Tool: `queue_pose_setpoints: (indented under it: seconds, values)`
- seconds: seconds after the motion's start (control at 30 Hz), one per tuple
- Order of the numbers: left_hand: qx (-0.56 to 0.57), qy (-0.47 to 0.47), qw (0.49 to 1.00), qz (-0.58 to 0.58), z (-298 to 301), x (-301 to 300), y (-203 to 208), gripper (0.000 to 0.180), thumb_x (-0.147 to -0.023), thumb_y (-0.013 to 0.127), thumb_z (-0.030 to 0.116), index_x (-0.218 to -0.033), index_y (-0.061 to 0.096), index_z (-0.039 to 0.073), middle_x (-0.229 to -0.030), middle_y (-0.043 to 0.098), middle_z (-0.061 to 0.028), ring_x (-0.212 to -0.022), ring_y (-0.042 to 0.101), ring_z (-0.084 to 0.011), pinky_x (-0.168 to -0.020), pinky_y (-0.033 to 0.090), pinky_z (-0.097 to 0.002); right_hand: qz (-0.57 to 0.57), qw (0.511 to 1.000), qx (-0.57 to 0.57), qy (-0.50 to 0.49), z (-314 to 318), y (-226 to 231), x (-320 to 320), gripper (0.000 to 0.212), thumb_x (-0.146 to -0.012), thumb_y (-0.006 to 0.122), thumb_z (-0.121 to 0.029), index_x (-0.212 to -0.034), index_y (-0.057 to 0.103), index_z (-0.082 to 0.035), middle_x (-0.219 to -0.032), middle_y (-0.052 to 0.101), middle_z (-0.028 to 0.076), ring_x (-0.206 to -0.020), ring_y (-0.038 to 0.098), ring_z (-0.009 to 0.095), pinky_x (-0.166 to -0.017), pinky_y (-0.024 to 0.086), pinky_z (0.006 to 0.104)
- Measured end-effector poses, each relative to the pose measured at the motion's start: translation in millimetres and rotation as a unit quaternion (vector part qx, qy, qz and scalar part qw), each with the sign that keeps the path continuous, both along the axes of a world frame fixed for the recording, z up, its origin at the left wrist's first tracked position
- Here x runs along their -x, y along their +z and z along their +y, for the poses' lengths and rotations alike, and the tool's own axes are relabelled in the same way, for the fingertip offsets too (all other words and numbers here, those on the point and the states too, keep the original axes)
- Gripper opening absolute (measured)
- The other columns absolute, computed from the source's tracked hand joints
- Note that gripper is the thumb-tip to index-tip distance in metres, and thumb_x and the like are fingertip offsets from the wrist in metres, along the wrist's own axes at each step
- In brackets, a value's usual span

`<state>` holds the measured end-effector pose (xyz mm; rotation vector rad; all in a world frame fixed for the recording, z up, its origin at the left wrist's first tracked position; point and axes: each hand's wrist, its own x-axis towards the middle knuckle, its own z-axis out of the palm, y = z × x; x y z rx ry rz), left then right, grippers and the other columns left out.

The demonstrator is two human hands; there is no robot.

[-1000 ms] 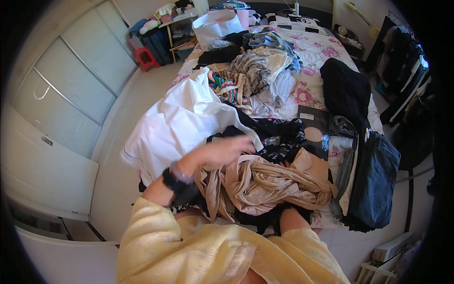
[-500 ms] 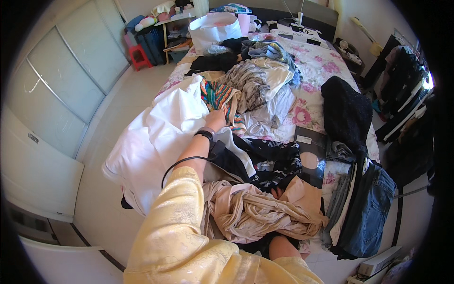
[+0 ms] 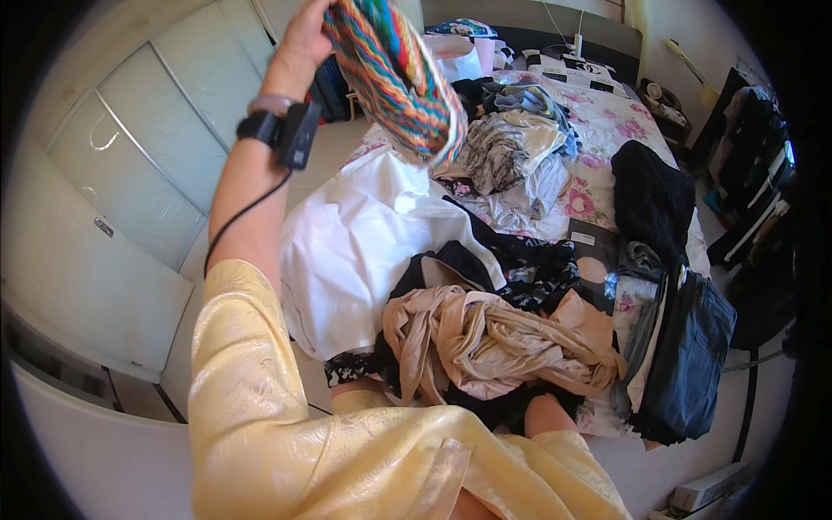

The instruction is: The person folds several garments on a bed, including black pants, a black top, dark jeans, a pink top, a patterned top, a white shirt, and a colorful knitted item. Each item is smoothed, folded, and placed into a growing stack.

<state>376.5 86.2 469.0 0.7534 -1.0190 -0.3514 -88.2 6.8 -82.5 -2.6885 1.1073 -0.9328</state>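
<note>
My left hand (image 3: 305, 39) is raised at the upper left and closed on a multicoloured knitted piece (image 3: 394, 82). The knit hangs from my fingers with its striped folds and pale edge showing; whether it is a scarf or a garment I cannot tell. Below it a large white cloth (image 3: 355, 234) lies crumpled over the bed's edge. A twisted beige cloth (image 3: 485, 342) is heaped right before my knees, with black patterned fabric (image 3: 542, 264) behind it. My right hand does not show.
The flowered bed (image 3: 607, 130) carries a pile of mixed clothes (image 3: 511, 147) farther back. Along its right side are a black fuzzy garment (image 3: 650, 195), a flat dark package (image 3: 592, 260) and folded jeans (image 3: 698, 355). Sliding wardrobe doors (image 3: 147, 139) stand left; hanging clothes (image 3: 754, 173), right.
My left hand has lifted the multicoloured knit off the bed, up and to the left. The white cloth has slumped somewhat. Fingers seen earlier beside the beige cloth no longer show.
</note>
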Motion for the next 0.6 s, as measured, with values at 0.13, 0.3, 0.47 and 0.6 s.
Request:
queue_pose_setpoints:
  seconds: [0.13, 0.3, 0.47, 0.6]
  values:
    - [-0.120, -0.020, 0.992, -0.025, 23.4, 51.6, 75.2, 0.027, -0.088, 0.052, 0.007, -0.113, 0.061, 0.010, -0.102, 0.068, -0.0058, -0.091, 0.066, -0.0200, -0.082, 0.056, -0.0357, 0.034, 0.999, -0.017, 0.002, 11.7, 9.7, 20.1, 0.048, -0.089, 0.058, -0.036, -0.127, 0.054, -0.006, -0.119, 0.062, 0.019, -0.111, 0.059, 0.029, -0.095, 0.048, 0.0394]
    - [-0.086, -0.091, 0.981, -0.149, 19.2, 100.6, 70.7, 0.015, -0.085, 0.053, 0.000, -0.090, 0.057, 0.014, -0.080, 0.058, 0.0015, -0.074, 0.061, -0.0134, -0.069, 0.054, -0.0294, 0.320, 0.920, -0.185, 0.127, 53.9, 82.6, 100.6, 0.049, -0.089, 0.059, -0.036, -0.126, 0.055, -0.005, -0.118, 0.062, 0.019, -0.110, 0.060, 0.029, -0.094, 0.049, 0.0387]
    - [-0.180, -0.135, 0.972, -0.071, 20.5, 149.4, 23.0, 0.010, -0.086, 0.054, 0.001, -0.089, 0.057, 0.010, -0.071, 0.058, -0.0015, -0.062, 0.060, -0.0163, -0.060, 0.053, -0.0291, 0.255, 0.855, -0.220, 0.394, 49.5, 223.3, 145.9, 0.031, -0.090, 0.060, -0.021, -0.113, 0.063, -0.001, -0.101, 0.068, 0.019, -0.094, 0.066, 0.028, -0.080, 0.053, 0.0354]
    - [-0.151, -0.166, 0.972, -0.069, 23.9, 181.8, 14.1, 0.010, -0.087, 0.052, 0.002, -0.091, 0.059, 0.008, -0.071, 0.060, -0.0032, -0.062, 0.062, -0.0163, -0.059, 0.054, -0.0305, -0.198, 0.897, -0.279, 0.279, 28.4, 297.1, 73.3, 0.027, -0.097, 0.055, -0.013, -0.121, 0.060, -0.002, -0.112, 0.064, 0.006, -0.104, 0.059, 0.013, -0.084, 0.047, 0.0255]
